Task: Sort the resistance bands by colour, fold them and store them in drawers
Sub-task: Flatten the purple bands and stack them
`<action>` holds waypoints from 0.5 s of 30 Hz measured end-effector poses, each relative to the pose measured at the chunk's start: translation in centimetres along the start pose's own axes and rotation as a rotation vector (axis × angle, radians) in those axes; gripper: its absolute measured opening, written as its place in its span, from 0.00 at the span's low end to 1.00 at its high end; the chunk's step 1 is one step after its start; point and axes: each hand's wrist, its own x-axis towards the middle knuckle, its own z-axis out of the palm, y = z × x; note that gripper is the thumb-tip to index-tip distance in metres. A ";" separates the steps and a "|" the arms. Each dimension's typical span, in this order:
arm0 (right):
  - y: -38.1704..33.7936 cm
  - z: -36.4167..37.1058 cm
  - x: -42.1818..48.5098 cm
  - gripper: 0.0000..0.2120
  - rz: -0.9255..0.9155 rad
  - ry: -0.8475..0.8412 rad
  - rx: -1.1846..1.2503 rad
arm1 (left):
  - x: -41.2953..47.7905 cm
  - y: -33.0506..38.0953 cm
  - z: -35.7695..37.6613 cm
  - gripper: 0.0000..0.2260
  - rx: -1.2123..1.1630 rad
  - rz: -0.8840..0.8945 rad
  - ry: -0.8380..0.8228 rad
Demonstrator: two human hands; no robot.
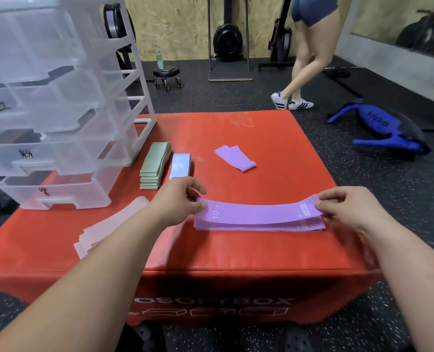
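Observation:
A stack of purple bands point(259, 221) lies flat on the red soft box point(236, 252). My left hand point(177, 201) pinches the left end of the top purple band, and my right hand point(348, 207) pinches its right end, so the band arches a little above the stack. Farther back lies a single folded purple band point(235, 158). Green bands point(155, 165) and a light blue band point(181, 165) sit stacked beside the clear plastic drawer unit point(58, 102). Pink bands point(109, 228) lie under my left forearm.
The drawer unit stands on the box's left rear corner, its labelled drawers shut. On the dark gym floor lie a blue bag point(386, 130) at the right and a small wheeled stool point(166, 76) behind. A person point(309, 47) stands beyond the box.

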 end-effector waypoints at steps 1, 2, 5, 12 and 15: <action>0.1 0.0 0.0 0.07 -0.007 0.003 -0.050 | 0.0 0.0 0.1 0.12 0.020 0.006 -0.002; 0.2 0.0 0.1 0.08 -0.017 0.003 -0.105 | 0.0 0.0 0.2 0.12 0.045 0.015 -0.003; 0.6 0.1 0.4 0.08 -0.039 -0.020 -0.269 | 0.1 0.2 0.5 0.12 0.127 0.051 -0.013; 0.4 0.4 0.7 0.09 -0.110 -0.038 -0.465 | 0.4 0.2 1.2 0.12 0.268 0.117 -0.056; 0.4 0.6 0.8 0.10 -0.106 -0.069 -0.602 | 0.6 0.4 1.3 0.14 0.366 0.149 -0.099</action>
